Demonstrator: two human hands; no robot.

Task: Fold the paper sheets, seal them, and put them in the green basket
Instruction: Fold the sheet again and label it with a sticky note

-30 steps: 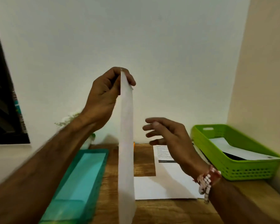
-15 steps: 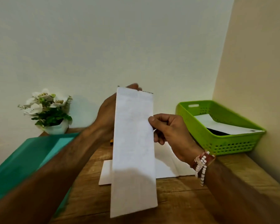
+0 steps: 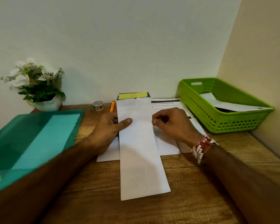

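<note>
A long white envelope (image 3: 141,152) lies lengthwise on the wooden desk, its flap with a yellow-green adhesive strip (image 3: 132,95) open at the far end. My left hand (image 3: 110,128) grips its left edge, thumb on top. My right hand (image 3: 173,125) pinches its right edge with curled fingers. Under the envelope lie white paper sheets (image 3: 166,146), one printed with a black header. The green basket (image 3: 223,117) stands at the right against the wall and holds a white folded paper (image 3: 229,104).
A teal plastic folder (image 3: 32,139) lies at the left. A white pot of flowers (image 3: 37,88) stands at the back left. A tape roll (image 3: 98,105) and an orange pen (image 3: 112,106) lie near the back wall. Walls close the desk behind and on the right.
The envelope was held upright in the air by my left hand; both hands have brought it down flat onto the desk, with the flap end pointing away. The view has tilted downward.
</note>
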